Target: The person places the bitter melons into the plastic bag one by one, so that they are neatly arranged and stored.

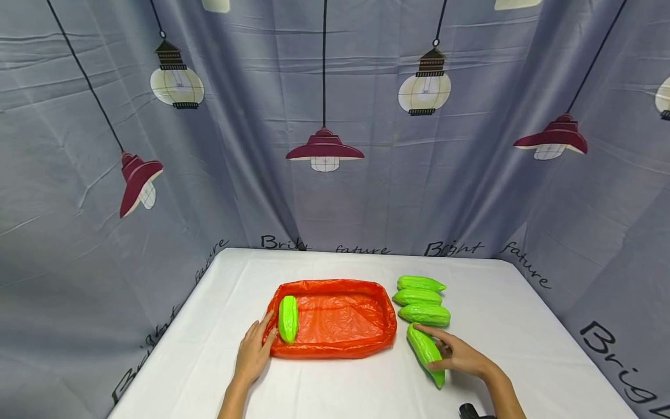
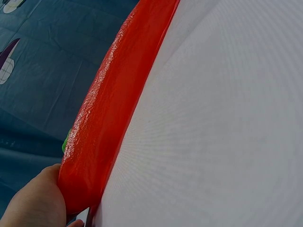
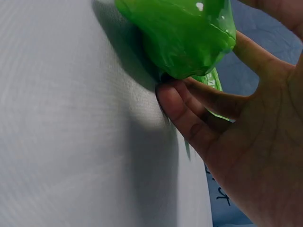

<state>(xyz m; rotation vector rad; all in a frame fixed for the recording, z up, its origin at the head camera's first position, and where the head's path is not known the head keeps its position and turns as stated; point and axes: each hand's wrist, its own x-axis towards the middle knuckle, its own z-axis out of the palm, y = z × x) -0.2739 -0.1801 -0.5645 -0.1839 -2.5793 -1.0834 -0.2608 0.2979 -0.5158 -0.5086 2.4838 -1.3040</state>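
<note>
With thumb and fingers spread along its sides, my right hand (image 1: 466, 354) holds a green bitter melon (image 1: 423, 347) that lies slanted to the right of the red tray (image 1: 330, 350). From the right wrist, fingertips (image 3: 173, 101) show low against the bitter melon (image 3: 184, 38), close to the white cloth. My left hand (image 1: 252, 354) rests at the tray's left side, its extended fingers touching the rim. The left wrist view shows part of that hand at a corner of the tray (image 2: 102, 109). Inside the tray, at its left end, lies another bitter melon (image 1: 288, 319).
Three more bitter melons lie in a column right of the tray; the nearest (image 1: 425, 315) is just beyond the held one. A black object (image 1: 469, 411) shows by the right wrist. White cloth (image 1: 335, 387) covers the table, and a grey-blue curtain (image 1: 356, 203) hangs around it.
</note>
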